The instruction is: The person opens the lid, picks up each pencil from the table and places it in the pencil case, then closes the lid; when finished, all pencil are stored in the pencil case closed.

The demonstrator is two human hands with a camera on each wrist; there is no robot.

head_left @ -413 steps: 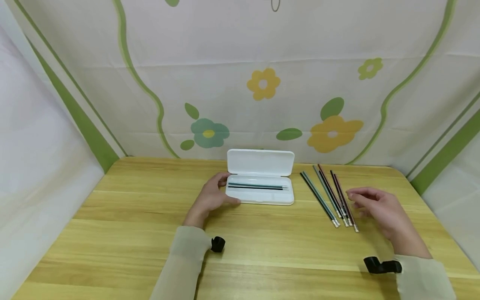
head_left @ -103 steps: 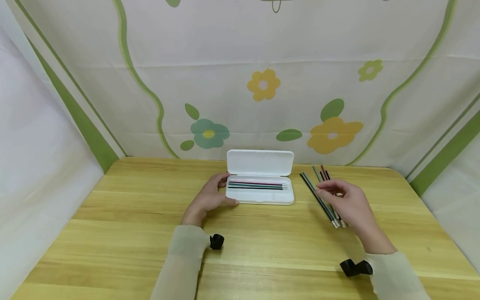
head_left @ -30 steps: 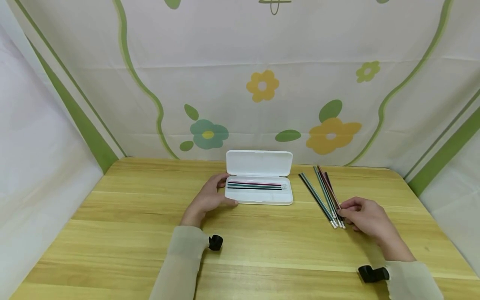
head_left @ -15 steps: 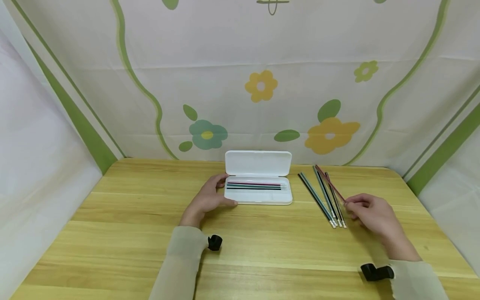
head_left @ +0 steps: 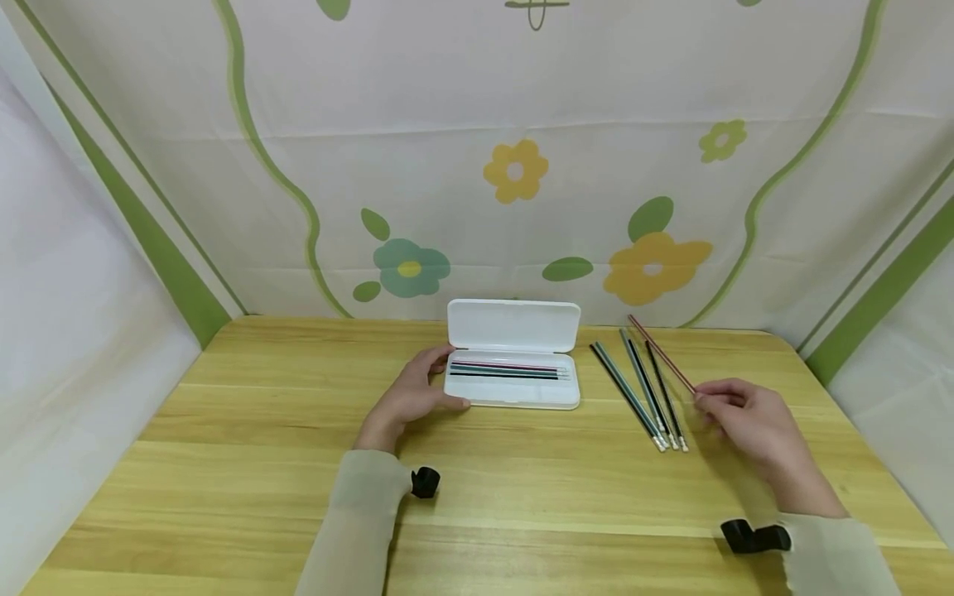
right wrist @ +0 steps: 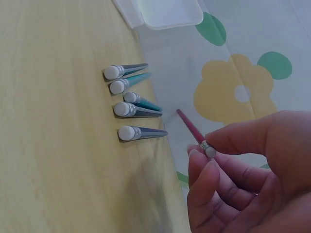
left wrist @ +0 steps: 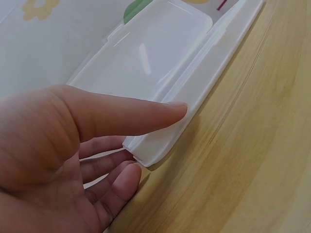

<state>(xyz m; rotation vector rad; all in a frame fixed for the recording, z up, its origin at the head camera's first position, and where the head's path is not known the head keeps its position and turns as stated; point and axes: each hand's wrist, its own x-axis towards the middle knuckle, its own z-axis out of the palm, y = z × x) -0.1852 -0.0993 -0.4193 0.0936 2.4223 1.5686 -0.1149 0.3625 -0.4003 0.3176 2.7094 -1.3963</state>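
Red pencil (head_left: pixel 663 354): one, in the right hand (head_left: pixel 753 422), pinched at its eraser end between thumb and fingertips; the far end points back toward the wall cloth (head_left: pixel 417 99).

Change: half a second ago its shaft lay across the loose pencils; it has since moved to the right, its far tip now apart from theirs. Judged from this, the pencil is free of the group and can be handled singly.

Loose pencils (head_left: pixel 629 396): five, black and green, fanned on the table (head_left: pixel 522 513) between case and right hand, eraser ends toward the person.

Pencil case (head_left: pixel 514 403): white, lid (head_left: pixel 514 325) raised against the cloth side. Held at its left end by the left hand (head_left: pixel 410 396), thumb at the front, fingers at the back corner; neither case nor hand has shifted noticeably.

Stored pencils (head_left: pixel 507 375): several, laid lengthwise in the case, red, green and black; exact count hard to tell.

By view: the right wrist view alone shows the held eraser (right wrist: pixel 210 152) and metal band at the fingertips, and separates the five loose ends. The left wrist view shows the thumb along the case's front wall and the fingers bent beyond its short end. Only the head view shows the case's contents.
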